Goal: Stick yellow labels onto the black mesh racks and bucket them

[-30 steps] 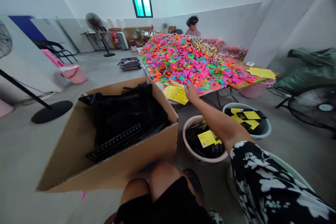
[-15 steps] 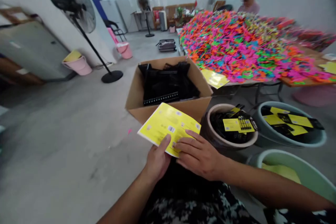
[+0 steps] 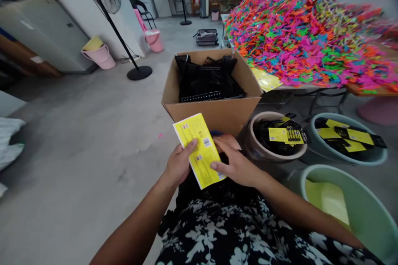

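Note:
A yellow printed sheet with barcodes and white edges is held up over my lap, looking folded into a narrow shape. My left hand grips its left edge, thumb on the printed face and fingers underneath. My right hand is at its right edge, the thumb pressing near the lower corner and the fingers bent around behind. Just beyond the sheet stands an uncovered cardboard box with black plastic mesh pieces inside.
To the right are a beige tub and a blue-grey tub, both holding black pieces with yellow cards. A green tub contains yellow sheets. Colourful plastic pieces cover a table, a person behind it. A standing fan is left.
The yellow sheet has gone from wide to narrow, apparently folded, and is turned more upright. My right hand has shifted from lying over its face to its right edge. The view has tilted down.

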Available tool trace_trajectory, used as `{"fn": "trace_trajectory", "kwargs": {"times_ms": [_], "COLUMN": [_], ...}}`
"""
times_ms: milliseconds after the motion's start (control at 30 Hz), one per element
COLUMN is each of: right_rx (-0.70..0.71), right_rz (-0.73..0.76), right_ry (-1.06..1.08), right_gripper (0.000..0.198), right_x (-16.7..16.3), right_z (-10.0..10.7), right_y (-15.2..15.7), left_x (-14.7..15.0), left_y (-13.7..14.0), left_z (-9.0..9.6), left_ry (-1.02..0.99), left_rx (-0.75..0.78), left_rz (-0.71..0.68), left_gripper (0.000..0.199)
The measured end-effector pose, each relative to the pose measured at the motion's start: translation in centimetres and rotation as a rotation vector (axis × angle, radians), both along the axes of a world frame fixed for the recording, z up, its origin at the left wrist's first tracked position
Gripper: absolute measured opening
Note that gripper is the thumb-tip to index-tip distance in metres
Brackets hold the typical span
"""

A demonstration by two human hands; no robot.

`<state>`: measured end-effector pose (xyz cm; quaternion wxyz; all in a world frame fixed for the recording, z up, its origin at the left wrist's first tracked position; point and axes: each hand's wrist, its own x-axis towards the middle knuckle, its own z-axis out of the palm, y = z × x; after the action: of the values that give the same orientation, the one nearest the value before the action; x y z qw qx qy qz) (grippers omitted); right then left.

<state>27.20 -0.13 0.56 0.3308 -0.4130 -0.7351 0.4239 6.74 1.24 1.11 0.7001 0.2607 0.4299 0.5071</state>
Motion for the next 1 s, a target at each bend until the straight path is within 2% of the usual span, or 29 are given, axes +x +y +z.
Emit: {"fn": "trace_trajectory", "kwargs": {"times_ms": [67, 133, 333, 500, 633, 800, 900, 1000], "right_rx": [-0.105, -0.167, -0.177, -0.05, 0.036, 0.135, 0.168, 0.212], "right_rz": [0.041, -0.019, -0.112, -0.144, -0.159, -0.28, -0.362, -0.366], "right_ry": [0.129, 0.196, 0.334, 0.236, 0.22, 0.194, 0.178, 0.21], "right_gripper": [0.051, 0.041, 0.034, 0.031, 0.029, 0.026, 0.015, 0.008], "right_x": [-1.3, -2.1, -2.0, -1.5, -1.4, -1.5, -1.5, -1.5], "right_z": [-0.1, -0.2, -0.2, 0.0, -0.2, -0.8, -1.2, -1.4], "right_y": [-0.8, -1.2, -0.8, -0.5, -0.3, -0.2, -0.4, -0.6], "left_x": [0.9, 1.7, 1.9, 1.2, 0.9, 1.2, 1.6, 1.8], "left_y": [-0.4, -0.9, -1.3, -0.9, -0.9, -1.9, -2.4, -2.7], "left_z": [-0.7, -1.4, -2.8, -3.5, -3.4, -2.6, -2.4, -2.5], "left_ry": [-0.002, -0.008, 0.076, 0.157, 0.165, 0.049, -0.008, -0.046], "left_rx": [0.042, 0.078, 0.164, 0.212, 0.261, 0.185, 0.16, 0.165], "left_rz": [0.052, 0.087, 0.076, 0.087, 0.117, 0.052, 0.044, 0.037], "left_gripper": [0.039, 0.04, 0.039, 0.039, 0.039, 0.041, 0.043, 0.047]}}
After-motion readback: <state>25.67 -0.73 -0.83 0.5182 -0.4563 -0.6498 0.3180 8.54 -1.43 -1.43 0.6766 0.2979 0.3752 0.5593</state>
